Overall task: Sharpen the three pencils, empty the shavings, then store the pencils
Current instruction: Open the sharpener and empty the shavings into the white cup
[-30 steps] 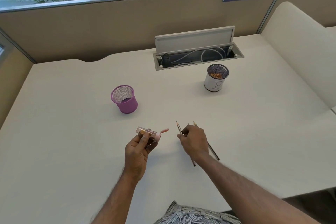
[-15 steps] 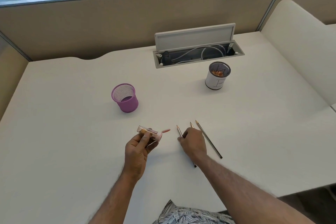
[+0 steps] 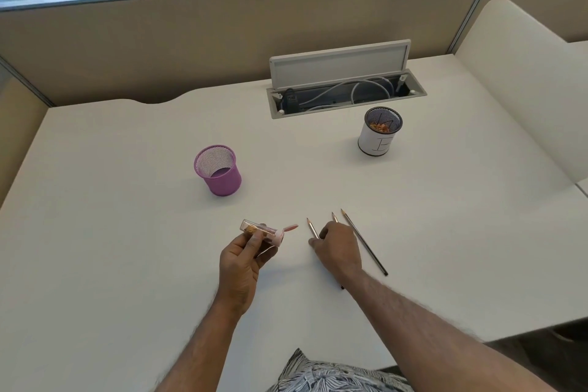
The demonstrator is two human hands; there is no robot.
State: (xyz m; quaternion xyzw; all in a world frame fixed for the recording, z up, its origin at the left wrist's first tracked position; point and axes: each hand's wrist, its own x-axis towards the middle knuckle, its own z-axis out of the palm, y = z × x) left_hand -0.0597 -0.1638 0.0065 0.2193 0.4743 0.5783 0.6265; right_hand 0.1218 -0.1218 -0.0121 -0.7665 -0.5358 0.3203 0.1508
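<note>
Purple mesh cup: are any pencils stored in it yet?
No, the purple mesh cup holds nothing; the three pencils lie on the desk.

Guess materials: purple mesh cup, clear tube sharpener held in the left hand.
Purple mesh cup: probably painted wire mesh, matte; light shows through the weave. Clear tube sharpener in the left hand: looks like glossy transparent plastic; shavings visible inside, pink cap.

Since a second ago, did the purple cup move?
No. The purple cup sits in the same spot, left of and nearer than the cable box.
</note>
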